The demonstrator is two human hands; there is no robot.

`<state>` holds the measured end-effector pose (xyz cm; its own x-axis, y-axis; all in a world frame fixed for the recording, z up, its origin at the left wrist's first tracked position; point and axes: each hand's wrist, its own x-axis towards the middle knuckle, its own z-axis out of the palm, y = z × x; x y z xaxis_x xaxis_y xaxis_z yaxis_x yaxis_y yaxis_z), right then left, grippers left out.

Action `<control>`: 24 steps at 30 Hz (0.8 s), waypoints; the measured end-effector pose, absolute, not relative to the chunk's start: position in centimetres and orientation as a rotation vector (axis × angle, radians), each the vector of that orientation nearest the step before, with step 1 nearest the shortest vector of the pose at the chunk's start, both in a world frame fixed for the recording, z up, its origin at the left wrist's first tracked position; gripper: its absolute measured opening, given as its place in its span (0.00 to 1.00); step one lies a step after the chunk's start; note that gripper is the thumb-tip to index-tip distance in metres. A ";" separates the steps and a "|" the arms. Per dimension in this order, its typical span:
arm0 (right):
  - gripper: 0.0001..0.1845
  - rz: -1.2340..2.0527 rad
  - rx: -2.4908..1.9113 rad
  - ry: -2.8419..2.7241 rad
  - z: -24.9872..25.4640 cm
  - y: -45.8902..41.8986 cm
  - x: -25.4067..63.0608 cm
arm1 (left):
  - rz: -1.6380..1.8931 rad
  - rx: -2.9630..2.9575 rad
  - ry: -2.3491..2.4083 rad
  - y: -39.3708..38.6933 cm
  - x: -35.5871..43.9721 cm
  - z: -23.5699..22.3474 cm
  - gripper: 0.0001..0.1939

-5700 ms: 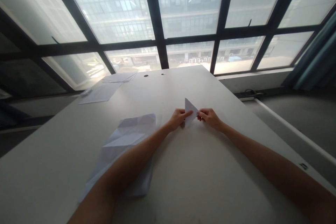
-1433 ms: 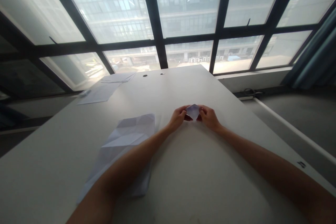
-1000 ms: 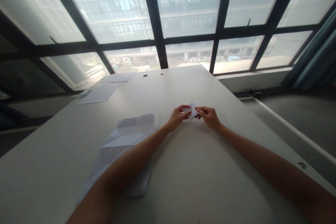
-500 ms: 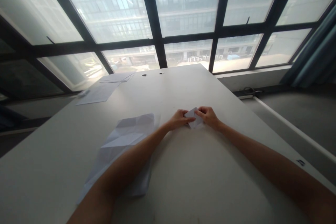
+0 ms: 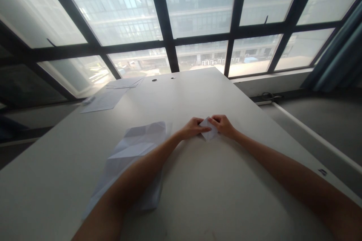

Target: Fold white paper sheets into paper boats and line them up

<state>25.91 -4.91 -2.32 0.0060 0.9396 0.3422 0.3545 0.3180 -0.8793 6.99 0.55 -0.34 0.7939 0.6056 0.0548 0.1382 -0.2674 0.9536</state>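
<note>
A small folded piece of white paper point(image 5: 208, 132) is held between my two hands near the middle of the white table point(image 5: 195, 188). My left hand point(image 5: 192, 128) pinches its left side, thumb lying across the front. On the right, my right hand point(image 5: 223, 125) grips the upper right edge between thumb and curled fingers. The paper shows a pointed top corner, and its lower tip is close to the tabletop; whether it touches I cannot tell. Larger creased white sheets point(image 5: 135, 141) lie under and beside my left forearm, partly hidden by it.
More white sheets point(image 5: 106, 99) are spread at the table's far left. Two small dark round spots, one a hole point(image 5: 154, 80), mark the far end. Windows point(image 5: 198, 3) stand beyond. A white rail point(image 5: 313, 135) runs along the right, and a blue curtain point(image 5: 330, 60) hangs there.
The folded paper has turned slightly in my fingers, and my right thumb has shifted a little left, toward its top corner. Both hands keep their grip.
</note>
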 end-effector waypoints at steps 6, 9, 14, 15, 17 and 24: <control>0.28 0.923 -1.222 -1.537 -1.5 -5.4 25.9 | 0.745 1.563 0.648 0.5 7.1 -0.1 0.24; 0.28 1.010 -1.238 -1.603 -1.2 -5.6 25.8 | 0.769 1.466 0.618 0.7 7.0 -0.2 0.25; 0.24 1.051 -1.261 -1.659 -1.8 -5.5 25.8 | 0.764 1.511 0.632 0.5 6.9 0.0 0.24; 0.23 1.055 -1.258 -1.652 -2.0 -5.4 25.8 | 0.760 1.528 0.640 0.4 6.9 0.1 0.24; 0.21 1.058 -1.255 -1.637 -2.3 -5.4 25.8 | 0.754 1.561 0.650 0.3 6.9 0.2 0.24; 0.16 1.023 -1.248 -1.696 -2.4 -5.5 25.9 | 0.750 1.496 0.716 0.5 7.0 0.0 0.25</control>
<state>25.93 -5.49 -2.35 -0.2144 0.9687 0.1251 0.3412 0.1942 -0.9197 6.96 0.46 -0.04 0.5952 0.8025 0.0413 0.0035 -0.0540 0.9985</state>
